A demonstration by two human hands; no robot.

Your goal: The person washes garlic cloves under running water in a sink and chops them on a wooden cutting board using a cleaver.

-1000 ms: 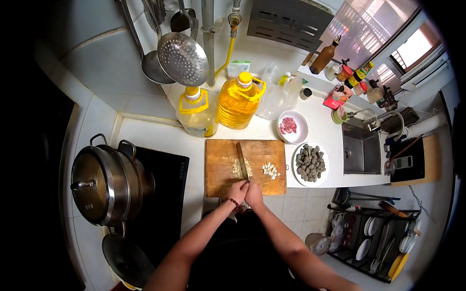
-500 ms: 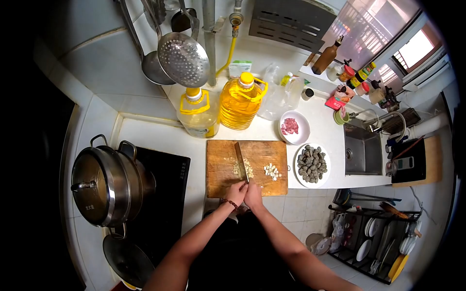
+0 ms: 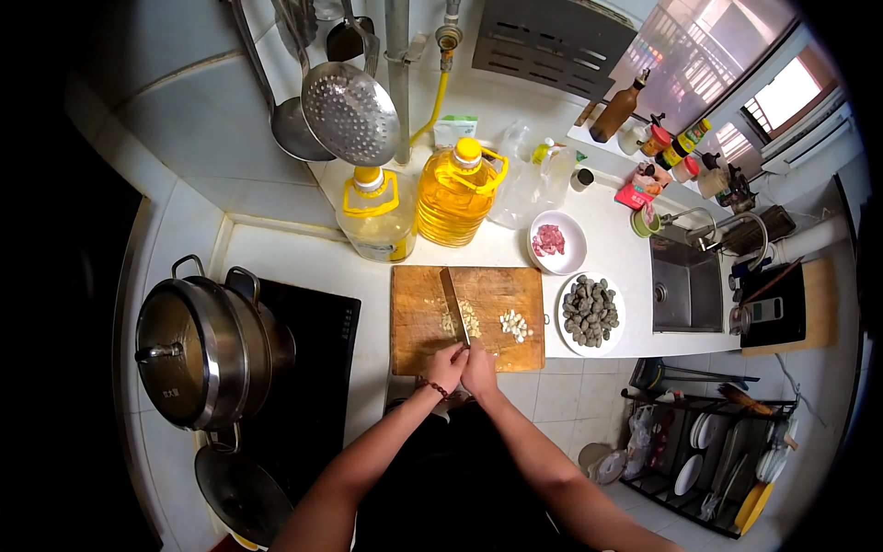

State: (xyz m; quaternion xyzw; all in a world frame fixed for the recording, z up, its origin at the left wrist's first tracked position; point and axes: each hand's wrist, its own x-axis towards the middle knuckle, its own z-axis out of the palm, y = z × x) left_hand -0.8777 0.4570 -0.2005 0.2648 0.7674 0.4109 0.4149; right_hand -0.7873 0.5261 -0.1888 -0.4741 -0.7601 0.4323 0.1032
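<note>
A: Where does everything sit?

B: The tabletop carries the wooden board, which seems to reach just past the near edge. Press only over the supported part.

A: And the knife?

B: Across the middle of the board, its tip pointing far and slightly left.

A: How are the hands?

B: Together at the knife's near end. The right hand's grip looks closed around the handle, which is mostly hidden. The left hand is curled just beside it; I can't tell how far that grip is open, or whether it has hold of anything. Its fingertips belong clear of the cutting edge.

A: The peeled cloves?

B: On the board's right half, best left apart so none roll under the blade.

A: And the chopped bits?

B: Scattered on both sides of the blade. A tighter heap should cut more evenly.
</note>
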